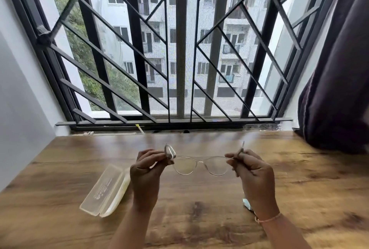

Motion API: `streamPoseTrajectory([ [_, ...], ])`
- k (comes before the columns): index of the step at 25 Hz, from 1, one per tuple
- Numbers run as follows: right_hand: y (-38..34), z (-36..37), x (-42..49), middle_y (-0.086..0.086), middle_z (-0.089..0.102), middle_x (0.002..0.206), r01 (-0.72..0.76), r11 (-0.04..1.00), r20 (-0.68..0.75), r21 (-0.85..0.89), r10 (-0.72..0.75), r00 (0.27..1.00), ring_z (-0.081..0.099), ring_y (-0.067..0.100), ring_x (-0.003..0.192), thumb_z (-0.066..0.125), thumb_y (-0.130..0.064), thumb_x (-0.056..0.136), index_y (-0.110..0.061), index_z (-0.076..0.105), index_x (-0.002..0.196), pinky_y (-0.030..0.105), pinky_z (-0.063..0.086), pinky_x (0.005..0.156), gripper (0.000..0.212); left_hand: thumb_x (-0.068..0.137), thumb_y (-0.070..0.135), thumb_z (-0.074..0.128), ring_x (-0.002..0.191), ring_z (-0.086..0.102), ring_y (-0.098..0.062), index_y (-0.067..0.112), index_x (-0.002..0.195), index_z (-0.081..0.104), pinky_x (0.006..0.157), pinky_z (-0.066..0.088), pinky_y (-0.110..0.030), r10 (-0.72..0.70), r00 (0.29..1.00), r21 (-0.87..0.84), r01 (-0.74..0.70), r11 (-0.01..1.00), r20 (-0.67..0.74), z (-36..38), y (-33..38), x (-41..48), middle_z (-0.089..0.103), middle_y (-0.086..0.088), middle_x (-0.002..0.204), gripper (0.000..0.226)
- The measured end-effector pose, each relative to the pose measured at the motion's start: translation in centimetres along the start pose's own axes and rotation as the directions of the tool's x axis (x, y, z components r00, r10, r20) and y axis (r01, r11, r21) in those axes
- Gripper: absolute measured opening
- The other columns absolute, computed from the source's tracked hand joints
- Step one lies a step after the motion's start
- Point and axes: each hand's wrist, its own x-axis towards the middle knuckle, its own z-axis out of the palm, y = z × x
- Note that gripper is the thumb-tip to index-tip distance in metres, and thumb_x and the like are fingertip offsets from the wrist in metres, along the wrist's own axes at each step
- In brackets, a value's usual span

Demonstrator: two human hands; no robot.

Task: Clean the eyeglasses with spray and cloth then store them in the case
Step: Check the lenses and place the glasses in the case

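Observation:
Clear-rimmed eyeglasses (200, 165) hang in the air above the wooden table (199, 208), lenses facing down towards me. My left hand (146, 170) pinches the left temple near its hinge, and my right hand (252, 172) pinches the right temple. A translucent plastic glasses case (103, 189) lies shut on the table, just left of my left wrist. A small pale blue-grey piece, perhaps the cloth (246, 203), peeks out from behind my right wrist. No spray bottle is in view.
A barred window (179, 49) rises behind the table's far edge. A dark curtain (337, 79) hangs at the right and drapes onto the table's far right corner. A white wall (20, 109) borders the left side.

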Motion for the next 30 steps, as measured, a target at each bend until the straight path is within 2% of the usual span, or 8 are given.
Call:
streamPoseTrajectory([
  [3,0.3,-0.1,-0.2,0.001,0.067,0.072,0.013,1.000,0.023,0.001,-0.013,1.000,0.062,0.010,0.064,0.067,0.016,0.071,-0.014,0.075,0.082,0.020,0.052,0.060,0.033,0.059,-0.001,0.072,0.085,0.055,-0.028,0.019,0.076,0.076,0.074,0.046,-0.022,0.144,0.988,0.100,-0.148,0.984,0.053,-0.4,0.4,-0.1,0.072,0.014,0.077,0.027],
  [5,0.2,-0.3,-0.4,0.003,0.067,0.073,0.023,1.000,0.034,0.019,-0.024,0.999,0.065,0.016,0.067,0.070,0.007,0.069,-0.014,0.076,0.085,0.018,0.052,0.062,0.026,0.059,-0.006,0.071,0.087,0.053,-0.029,0.006,0.078,0.073,0.073,0.044,-0.013,0.187,0.980,0.126,-0.195,0.973,0.070,-0.7,0.7,0.0,0.072,0.014,0.079,0.023],
  [7,0.1,-0.3,-0.5,0.006,0.067,0.073,0.019,0.999,0.033,0.041,-0.020,0.999,0.066,0.021,0.068,0.070,-0.005,0.068,-0.015,0.076,0.084,0.018,0.052,0.061,0.020,0.058,-0.007,0.071,0.087,0.053,-0.028,0.002,0.077,0.073,0.074,0.043,-0.013,0.180,0.982,0.136,-0.186,0.973,0.058,-0.7,0.7,0.0,0.072,0.012,0.080,0.021],
  [11,0.6,-0.3,-0.5,0.005,0.068,0.075,-0.001,1.000,0.000,0.020,0.001,1.000,0.064,0.032,0.063,0.068,0.008,0.072,-0.024,0.076,0.079,0.026,0.051,0.052,0.033,0.057,-0.010,0.072,0.086,0.055,-0.025,0.013,0.072,0.073,0.074,0.046,-0.020,0.135,0.989,0.149,-0.142,0.979,0.054,-0.4,0.8,-0.2,0.071,0.016,0.076,0.027],
  [15,0.7,-0.3,-0.7,0.005,0.067,0.079,0.014,0.998,-0.022,0.061,-0.013,1.000,0.063,0.035,0.066,0.067,-0.017,0.067,-0.024,0.077,0.084,0.043,0.056,0.061,0.020,0.058,-0.011,0.072,0.084,0.056,-0.020,0.021,0.071,0.071,0.074,0.045,-0.017,0.143,0.988,0.180,-0.150,0.972,0.055,-0.6,0.7,-0.5,0.070,0.020,0.076,0.035],
  [19,0.1,-0.2,-1.3,-0.001,0.071,0.083,0.095,0.983,-0.046,0.156,-0.089,0.995,0.068,0.026,0.071,0.076,-0.035,0.068,-0.024,0.075,0.094,0.032,0.058,0.068,0.028,0.058,0.006,0.071,0.084,0.056,-0.026,0.019,0.070,0.073,0.074,0.042,-0.012,0.141,0.989,0.153,-0.145,0.977,0.037,-0.4,1.0,-0.6,0.071,0.017,0.075,0.017],
  [24,-0.3,-0.1,-1.7,-0.002,0.072,0.084,0.317,0.945,-0.065,0.077,-0.313,0.948,0.066,0.024,0.073,0.068,-0.022,0.082,-0.009,0.071,0.101,0.026,0.051,0.067,0.024,0.059,0.019,0.073,0.086,0.057,-0.016,0.029,0.074,0.075,0.074,0.046,-0.019,0.151,0.988,0.154,-0.152,0.976,0.014,-0.6,1.0,-0.5,0.071,0.018,0.076,0.018],
  [30,-0.2,-0.1,-1.5,0.007,0.071,0.088,0.489,0.848,-0.010,-0.205,-0.502,0.865,0.061,0.025,0.074,0.065,0.005,0.077,0.001,0.068,0.101,0.023,0.048,0.068,0.025,0.058,-0.005,0.074,0.085,0.056,-0.025,0.021,0.070,0.073,0.071,0.045,-0.014,0.161,0.987,0.184,-0.156,0.970,-0.010,-0.6,0.7,-0.6,0.072,0.009,0.075,0.029],
])
